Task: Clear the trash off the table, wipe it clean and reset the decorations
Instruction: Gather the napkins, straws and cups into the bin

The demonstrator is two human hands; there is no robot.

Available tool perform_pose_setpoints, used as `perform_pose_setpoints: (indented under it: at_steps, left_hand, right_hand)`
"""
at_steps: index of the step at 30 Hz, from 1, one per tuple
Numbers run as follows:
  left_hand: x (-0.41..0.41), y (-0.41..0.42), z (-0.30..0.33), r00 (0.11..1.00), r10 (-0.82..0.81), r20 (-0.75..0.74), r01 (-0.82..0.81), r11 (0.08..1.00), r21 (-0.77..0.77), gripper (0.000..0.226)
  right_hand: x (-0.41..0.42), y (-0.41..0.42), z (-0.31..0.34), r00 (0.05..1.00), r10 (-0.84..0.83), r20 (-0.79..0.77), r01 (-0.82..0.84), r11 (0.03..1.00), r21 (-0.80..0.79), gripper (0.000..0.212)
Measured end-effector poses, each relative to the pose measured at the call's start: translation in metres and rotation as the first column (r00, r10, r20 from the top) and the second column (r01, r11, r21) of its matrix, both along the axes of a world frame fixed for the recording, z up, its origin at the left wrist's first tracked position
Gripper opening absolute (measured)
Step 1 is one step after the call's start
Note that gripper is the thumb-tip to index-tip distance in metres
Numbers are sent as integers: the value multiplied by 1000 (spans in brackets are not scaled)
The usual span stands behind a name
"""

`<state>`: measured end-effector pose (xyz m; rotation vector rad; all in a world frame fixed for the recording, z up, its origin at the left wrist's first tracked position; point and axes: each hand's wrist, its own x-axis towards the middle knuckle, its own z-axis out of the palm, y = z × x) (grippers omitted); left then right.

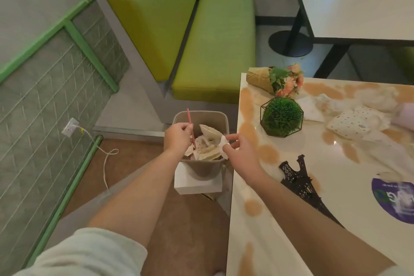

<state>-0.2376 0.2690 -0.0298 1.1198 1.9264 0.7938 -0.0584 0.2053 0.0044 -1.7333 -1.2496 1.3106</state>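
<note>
Over the beige trash bin (202, 116) on the floor, my left hand (177, 138) pinches a red striped straw (190, 122) that stands upright into the bin. My right hand (240, 152) pinches a crumpled white napkin (223, 142) at the bin's right rim. Crumpled paper and napkins (208, 144) fill the bin. The white table (280, 219) at right bears orange stains. On it lie a flower bouquet (277, 79), a green ball plant in a black wire frame (281, 116), a fallen black Eiffel tower model (301, 182), and dotted crumpled paper (354, 123).
A white box (190, 182) lies under the bin. A green bench (212, 40) stands beyond the bin, and a second table (358, 2) is at the back right. A white cable (105, 157) trails over the floor from a wall socket (70, 130). A purple round sticker (394, 201) marks the table.
</note>
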Motion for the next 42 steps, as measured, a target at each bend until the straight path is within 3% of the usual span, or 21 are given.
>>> perform_pose_setpoints:
  at_steps: [4, 8, 14, 20, 24, 26, 32, 35, 42]
  left_hand:
    - [-8, 7, -11, 998, -2, 61, 7, 996, -88, 23]
    - [-13, -1, -14, 978, -169, -121, 143, 970, -198, 44]
    - [-20, -19, -15, 996, -11, -86, 6, 999, -53, 18]
    - [-15, -38, 0, 996, 76, -53, -74, 997, 22, 21]
    - [-9, -50, -1, 997, 65, -46, -65, 998, 20, 23]
    - [-2, -56, -1, 998, 51, -32, -50, 999, 17, 21]
    - [44, -71, 22, 999, -32, -2, 32, 999, 33, 24]
    - [62, -68, 31, 997, -69, -31, 71, 997, 43, 25]
    - [160, -75, 68, 955, -287, -69, 292, 954, 73, 23]
  right_hand:
    - [-8, 9, -6, 1000, 21, 24, -21, 1000, 12, 24]
    - [-15, 18, -11, 999, 28, 38, -29, 999, 19, 22]
    - [-32, 28, -7, 998, 0, 69, -4, 999, 54, 21]
    - [-50, 48, 4, 995, -49, 91, 35, 988, 152, 13]
    - [-46, 47, -4, 963, 115, 243, -114, 993, -20, 34]
    - [-37, 36, -7, 958, 154, 243, -134, 986, -97, 38]
    - [12, 1, 16, 994, 31, 102, -30, 1000, -8, 16]
    - [33, -8, 34, 999, -28, 29, 25, 997, 76, 19]
    - [135, -35, 58, 974, -221, 54, 212, 968, 136, 18]
